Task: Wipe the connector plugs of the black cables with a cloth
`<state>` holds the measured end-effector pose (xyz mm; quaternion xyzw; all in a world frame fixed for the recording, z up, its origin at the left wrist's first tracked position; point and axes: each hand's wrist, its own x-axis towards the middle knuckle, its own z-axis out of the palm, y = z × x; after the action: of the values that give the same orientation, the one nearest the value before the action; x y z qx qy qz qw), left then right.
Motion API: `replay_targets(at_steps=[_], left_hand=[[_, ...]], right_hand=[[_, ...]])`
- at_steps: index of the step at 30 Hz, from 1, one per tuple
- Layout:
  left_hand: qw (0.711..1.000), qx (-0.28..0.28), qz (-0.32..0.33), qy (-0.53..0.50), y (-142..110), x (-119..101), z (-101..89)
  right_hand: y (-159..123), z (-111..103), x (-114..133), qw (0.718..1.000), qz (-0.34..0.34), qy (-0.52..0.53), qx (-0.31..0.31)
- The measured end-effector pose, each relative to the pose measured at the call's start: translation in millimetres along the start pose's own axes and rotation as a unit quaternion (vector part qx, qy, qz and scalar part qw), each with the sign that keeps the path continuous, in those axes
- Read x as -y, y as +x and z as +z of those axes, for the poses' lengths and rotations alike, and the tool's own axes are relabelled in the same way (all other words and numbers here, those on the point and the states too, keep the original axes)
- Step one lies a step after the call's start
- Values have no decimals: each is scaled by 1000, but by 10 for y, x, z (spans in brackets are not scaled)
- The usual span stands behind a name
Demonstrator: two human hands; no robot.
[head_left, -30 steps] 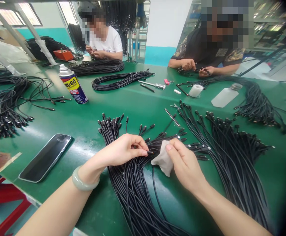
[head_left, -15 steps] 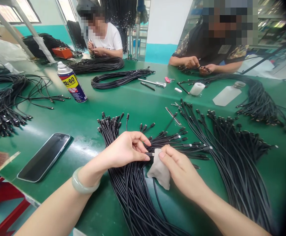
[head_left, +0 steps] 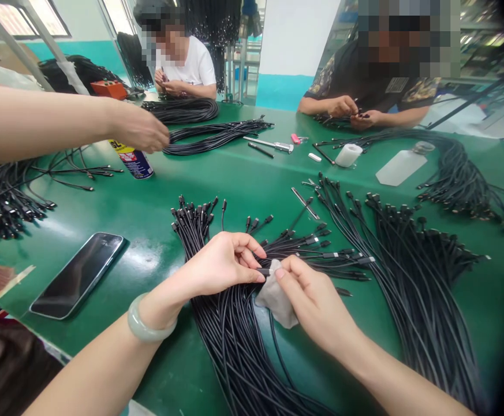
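My left hand point(head_left: 230, 263) pinches the black plug of a USB cable point(head_left: 264, 271) between thumb and fingertips. Against the plug's metal end, my right hand point(head_left: 312, 294) presses a light grey cloth point(head_left: 276, 303), its fingers closed on it. Part of the plug's tip is hidden by the cloth. Under both hands spreads a bundle of black cables point(head_left: 238, 341), their plugs fanned out toward the back and right. To the right lies a second bundle of black cables point(head_left: 411, 289).
At left, another person's hand point(head_left: 141, 127) reaches across in front of a spray can point(head_left: 137, 164). A phone point(head_left: 76, 276) lies near the left edge. Farther back are calipers point(head_left: 273, 144), a clear bottle point(head_left: 403, 166) and a white roll point(head_left: 348, 155). Two people sit opposite, handling small parts.
Another person's arm has come in from the left, over the table near the spray can. The cloth has shifted slightly on the plug; my hands stay nearly in place.
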<state>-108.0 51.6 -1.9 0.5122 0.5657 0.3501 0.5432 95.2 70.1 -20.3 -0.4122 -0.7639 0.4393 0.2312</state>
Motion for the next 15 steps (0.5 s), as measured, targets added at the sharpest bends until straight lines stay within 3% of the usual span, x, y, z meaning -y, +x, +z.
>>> replay_targets(at_steps=[4,9,15], left_hand=[[1000,2,4,10,-4,-3,12],[1000,1,9,6,-17,7,50],[1000,8,-1,-9,-6,-2,58]], right_hand=[[9,48,-22,999,-15,-19,36],[61,101,-38,996,-43,-81,9],[100,36,-26,998,36,15,42]])
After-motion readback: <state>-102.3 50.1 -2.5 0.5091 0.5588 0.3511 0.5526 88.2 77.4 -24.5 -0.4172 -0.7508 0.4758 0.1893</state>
